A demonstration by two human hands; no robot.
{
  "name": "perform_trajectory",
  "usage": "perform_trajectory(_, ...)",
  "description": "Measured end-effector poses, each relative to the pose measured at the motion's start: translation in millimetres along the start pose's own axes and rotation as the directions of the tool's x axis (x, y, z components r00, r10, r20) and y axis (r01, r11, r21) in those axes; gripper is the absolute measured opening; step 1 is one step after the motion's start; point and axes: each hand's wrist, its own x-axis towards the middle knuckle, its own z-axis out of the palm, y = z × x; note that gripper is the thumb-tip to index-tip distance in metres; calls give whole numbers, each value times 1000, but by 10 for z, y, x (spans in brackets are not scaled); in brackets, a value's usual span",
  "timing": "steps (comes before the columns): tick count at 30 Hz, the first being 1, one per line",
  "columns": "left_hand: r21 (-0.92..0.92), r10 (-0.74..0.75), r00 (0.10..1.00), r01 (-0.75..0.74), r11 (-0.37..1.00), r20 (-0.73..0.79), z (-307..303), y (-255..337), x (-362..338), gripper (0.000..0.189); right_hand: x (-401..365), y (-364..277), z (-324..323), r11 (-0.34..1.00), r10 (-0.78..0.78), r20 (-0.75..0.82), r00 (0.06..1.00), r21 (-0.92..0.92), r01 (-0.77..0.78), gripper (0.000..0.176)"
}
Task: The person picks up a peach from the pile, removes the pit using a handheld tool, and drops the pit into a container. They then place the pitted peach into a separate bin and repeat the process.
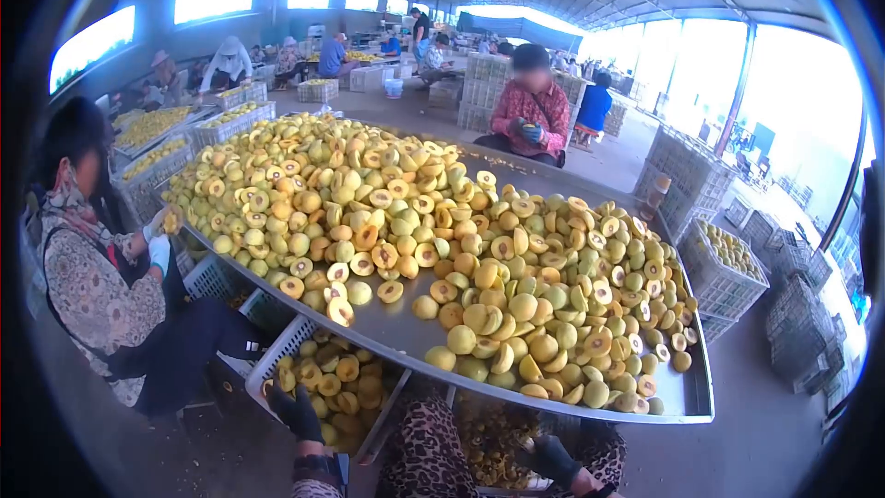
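Note:
My left hand (297, 415), in a dark glove, hangs over the left side of a white crate (261, 371) filled with yellow stone-fruit halves (346, 395). Its fingers look apart, and a small brownish bit shows by the fingertips. Farther right, my right hand (551, 459), also gloved, is curled low above a container of brown pits and scraps (498, 447); what it grips, if anything, is too small to make out. In front of me a metal table (392, 330) carries a large heap of whole and halved yellow fruit (516, 295).
A person (101, 286) with light gloves sits at the table's left side, handling fruit. Another person (533, 115) in a red patterned shirt sits across from me. Fruit-filled crates (724, 267) stand at the right, with stacked crates (807, 332) beyond. The table's raised metal rim (553, 409) runs before me.

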Motion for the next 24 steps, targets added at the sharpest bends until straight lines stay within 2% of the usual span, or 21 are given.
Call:
perform_trajectory(1, 11, -11, 1000, 12, 1000, -18, 105, -365, -178, 70, -33, 55, 44, 999, 16, -61, 998, 33, -14, 27)
perform_trajectory(2, 43, -192, 981, 194, 980, -38, 324, -837, -336, 67, -62, 98, 75, 997, 39, -118, 992, 70, -31, 18)
perform_trajectory(3, 78, -367, 928, 371, 925, -62, 345, -1157, -432, 64, -76, 150, 102, 988, 59, -95, 994, 145, -45, 20)
perform_trajectory(4, -242, -393, 900, 430, 870, 188, 175, -1105, -473, 60, -9, 452, 218, 929, 67, -64, 996, 367, -39, 21)
perform_trajectory(5, -491, -341, 840, 528, 693, 423, -132, -770, -500, 57, -56, 690, 424, 817, 87, -7, 996, 573, -68, 22)
perform_trajectory(6, -600, -328, 868, 495, 628, 372, -118, -647, -587, 52, -28, 33, 46, 988, -103, 19, 995, -110, 104, 24)
perform_trajectory(7, -638, -352, 865, 501, 585, 357, -66, -559, -599, 53, -89, 407, 341, 731, 145, 10, 989, 672, -114, 21)
perform_trajectory(8, -499, -503, 741, 671, 548, 444, 73, -732, -574, 58, -15, 48, 189, 940, 28, -61, 998, 342, -6, 19)
perform_trajectory(9, -468, -536, 751, 660, 588, 386, 154, -741, -548, 61, 20, -466, -19, 947, -69, -120, 990, 305, 103, 17)
perform_trajectory(10, -493, -550, 785, 612, 618, 286, 147, -640, -515, 58, -41, -184, 6, 960, -242, -113, 964, -170, 221, 15)
perform_trajectory(11, -467, -572, 700, 713, 523, 427, 83, -623, -390, 46, 12, -564, -113, 1000, -3, 7, 1000, -17, 3, 12)
perform_trajectory(12, -451, -580, 657, 753, 479, 481, -296, -245, -296, 34, -43, -581, -129, 995, -100, -38, 994, 20, 101, 12)
perform_trajectory(13, -475, -572, 609, 791, 387, 548, -146, -410, -301, 27, -105, -557, -130, 997, -54, -32, 998, 56, 55, 12)
perform_trajectory(14, -461, -578, 601, 798, 389, 552, -177, -448, -322, 27, -156, -558, -130, 996, -8, -32, 999, 87, 11, 12)
perform_trajectory(16, -553, -486, 602, 792, 260, 633, -297, -379, -359, 21, -222, -587, -136, 998, -20, -41, 999, 55, 22, 12)
perform_trajectory(18, -517, -454, 591, 805, 289, 667, -266, -488, -390, 19, -245, -674, -164, 999, -32, -64, 997, 19, 33, 11)
perform_trajectory(22, -521, -421, 535, 838, 161, 732, -472, -437, -576, 23, -330, -741, -315, 996, 84, -99, 992, -3, -85, 13)
perform_trajectory(24, -460, -414, 497, 867, 193, 763, -693, -383, -634, 20, -349, -875, -387, 994, 101, -102, 990, -16, -104, 14)
